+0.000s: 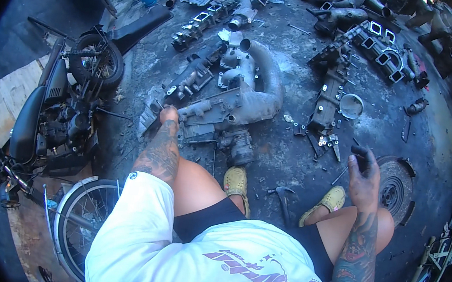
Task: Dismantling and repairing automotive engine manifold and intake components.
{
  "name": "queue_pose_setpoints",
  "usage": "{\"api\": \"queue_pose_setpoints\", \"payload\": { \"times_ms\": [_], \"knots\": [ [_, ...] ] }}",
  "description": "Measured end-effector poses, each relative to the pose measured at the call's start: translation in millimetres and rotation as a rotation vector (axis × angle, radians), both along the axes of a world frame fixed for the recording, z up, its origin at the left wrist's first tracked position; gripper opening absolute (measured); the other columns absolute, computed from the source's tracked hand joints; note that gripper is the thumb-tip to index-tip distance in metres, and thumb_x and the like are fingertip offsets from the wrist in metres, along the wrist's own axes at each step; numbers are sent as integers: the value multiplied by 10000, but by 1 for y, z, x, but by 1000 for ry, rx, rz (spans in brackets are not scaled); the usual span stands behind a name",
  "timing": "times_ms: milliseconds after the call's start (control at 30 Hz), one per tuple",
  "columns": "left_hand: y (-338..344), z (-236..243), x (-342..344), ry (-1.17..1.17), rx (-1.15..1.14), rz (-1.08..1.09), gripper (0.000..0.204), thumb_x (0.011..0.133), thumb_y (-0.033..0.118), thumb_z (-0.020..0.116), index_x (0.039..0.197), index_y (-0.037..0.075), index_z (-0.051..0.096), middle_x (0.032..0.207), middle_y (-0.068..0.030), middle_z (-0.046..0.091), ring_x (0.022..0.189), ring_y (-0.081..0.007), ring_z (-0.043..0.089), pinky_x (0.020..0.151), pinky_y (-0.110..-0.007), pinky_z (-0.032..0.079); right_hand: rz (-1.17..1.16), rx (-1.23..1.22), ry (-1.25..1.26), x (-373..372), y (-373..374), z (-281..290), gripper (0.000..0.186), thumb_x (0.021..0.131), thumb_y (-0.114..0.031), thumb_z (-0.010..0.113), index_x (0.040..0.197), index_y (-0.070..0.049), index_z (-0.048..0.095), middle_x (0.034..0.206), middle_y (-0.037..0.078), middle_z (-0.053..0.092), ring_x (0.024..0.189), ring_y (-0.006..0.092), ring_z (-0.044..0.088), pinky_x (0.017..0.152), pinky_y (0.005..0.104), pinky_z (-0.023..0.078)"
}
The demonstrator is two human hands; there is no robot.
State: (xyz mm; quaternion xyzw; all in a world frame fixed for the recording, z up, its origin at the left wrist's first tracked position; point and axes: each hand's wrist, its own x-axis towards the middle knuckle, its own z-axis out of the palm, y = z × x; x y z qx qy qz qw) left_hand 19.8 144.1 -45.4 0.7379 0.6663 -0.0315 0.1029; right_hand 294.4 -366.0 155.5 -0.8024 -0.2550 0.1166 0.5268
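Note:
I squat over an oily concrete floor strewn with engine parts. My left hand [169, 115] reaches forward and rests on the near left end of a large grey cast manifold [242, 101] with curved pipes; its fingers look closed on the casting's edge. My right hand [362, 168] is raised above my right knee, fingers curled around a small dark part [360, 152] that I cannot identify. A hammer [283, 195] lies on the floor between my yellow clogs [236, 180].
A stripped motorcycle [60, 115] stands at my left, a spoked wheel [78, 219] beside my hip. A round flywheel [395, 187] lies right of my right hand. More manifolds [383, 56] and a metal bowl [351, 105] lie further ahead.

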Motion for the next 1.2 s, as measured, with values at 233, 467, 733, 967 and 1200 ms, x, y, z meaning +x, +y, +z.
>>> {"api": "queue_pose_setpoints", "payload": {
  "times_ms": [233,467,733,967,1200],
  "knots": [
    [4,2,11,-774,-45,466,524,877,410,417,1020,-62,595,1103,-225,586,1073,-321,549,897,-384,427,7,-182,-18,1,-24,-23,209,857,-91,575,1034,20,560,862,126,625,752,166,590,682,289,474],
    [7,-1,9,-772,-90,447,553,885,429,414,1073,-67,569,1092,-226,584,1017,-330,563,837,-385,428,341,-629,-29,1,-27,-50,299,825,-168,611,1032,44,568,935,224,629,853,330,625,758,370,495],
    [31,-35,-15,6,89,-421,470,895,337,385,1066,-71,544,1113,-249,551,1062,-392,525,922,-445,408,384,-834,74,-6,-30,-45,364,840,-213,594,1092,45,543,998,235,618,935,344,608,814,370,485],
    [-21,14,16,-278,357,12,287,848,210,482,940,-55,537,952,-240,566,958,-403,550,828,-470,427,427,-778,41,-5,-35,-49,374,837,-213,595,1103,44,539,1021,244,610,949,349,603,821,371,482],
    [-233,175,155,-441,316,-1364,262,679,36,599,940,18,577,947,-165,533,884,-303,561,701,-409,502,503,-690,-193,-33,18,-43,403,809,-202,608,1133,23,523,1069,243,581,991,359,576,849,400,463]
  ]
}}
